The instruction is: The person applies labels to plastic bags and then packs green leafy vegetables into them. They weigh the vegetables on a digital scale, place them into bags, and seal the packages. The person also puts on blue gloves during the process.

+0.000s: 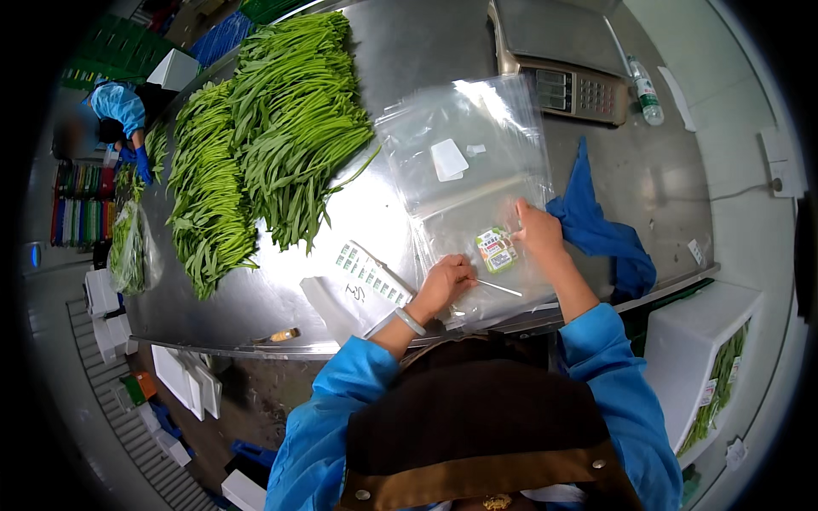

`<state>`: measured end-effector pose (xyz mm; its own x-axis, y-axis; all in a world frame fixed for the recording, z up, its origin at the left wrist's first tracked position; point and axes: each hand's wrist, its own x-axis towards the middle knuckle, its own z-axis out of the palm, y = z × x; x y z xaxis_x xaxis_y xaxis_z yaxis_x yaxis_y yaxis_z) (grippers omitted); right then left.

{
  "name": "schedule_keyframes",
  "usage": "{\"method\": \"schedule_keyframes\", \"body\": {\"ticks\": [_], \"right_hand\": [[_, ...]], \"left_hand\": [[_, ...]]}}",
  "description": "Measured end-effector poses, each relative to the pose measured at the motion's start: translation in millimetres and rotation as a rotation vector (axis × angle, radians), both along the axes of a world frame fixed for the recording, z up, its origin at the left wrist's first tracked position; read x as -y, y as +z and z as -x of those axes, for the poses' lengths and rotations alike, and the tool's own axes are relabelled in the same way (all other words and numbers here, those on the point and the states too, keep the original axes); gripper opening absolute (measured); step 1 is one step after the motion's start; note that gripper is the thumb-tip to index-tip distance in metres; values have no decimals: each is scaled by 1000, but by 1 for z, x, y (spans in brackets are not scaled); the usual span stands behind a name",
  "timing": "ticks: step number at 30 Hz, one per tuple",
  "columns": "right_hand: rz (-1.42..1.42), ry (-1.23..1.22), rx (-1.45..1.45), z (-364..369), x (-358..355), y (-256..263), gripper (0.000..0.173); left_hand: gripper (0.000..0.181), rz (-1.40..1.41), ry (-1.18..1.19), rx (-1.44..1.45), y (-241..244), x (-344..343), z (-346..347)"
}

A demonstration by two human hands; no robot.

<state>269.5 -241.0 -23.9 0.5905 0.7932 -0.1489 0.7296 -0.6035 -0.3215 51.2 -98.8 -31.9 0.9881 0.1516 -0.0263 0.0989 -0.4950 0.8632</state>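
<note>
Clear plastic bags (470,191) lie stacked flat on the steel table in front of me. A green and white printed label (496,250) is on the nearer bag, between my hands. My left hand (447,281), with a pale bangle on its wrist, has its fingers pinched at the end of a thin white strip (500,287). My right hand (540,231) rests on the bags just right of the label, thumb and forefinger slightly apart; its grip is unclear. Blank white cards (449,160) rest farther up the bags. A sheet of small labels (374,273) sits left of my left hand.
Bundled leafy greens (300,128) cover the table's left part. A weighing scale (569,89), a plastic bottle (647,96) and a blue cloth (604,230) are to the right. A wooden-handled tool (281,335) lies by the front edge. Another person (121,115) handles greens at far left.
</note>
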Motion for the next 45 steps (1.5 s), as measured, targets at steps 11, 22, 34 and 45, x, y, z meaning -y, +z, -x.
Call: {"method": "schedule_keyframes", "body": {"ticks": [11,22,34,45], "right_hand": [[-362,-253,-1017,-10,18,47,14],[171,-49,-50,-10,4,-2,36],[-410,60,89,54,9,57,37],[-298,151,-509,131,-56,28,54]], "left_hand": [[16,730,1171,184,34,-95,-33],[20,-89,-43,-16,-3,7,2],[25,708,919,94,42,-172,-22],[23,-469,-140,-311,40,-200,98]]}}
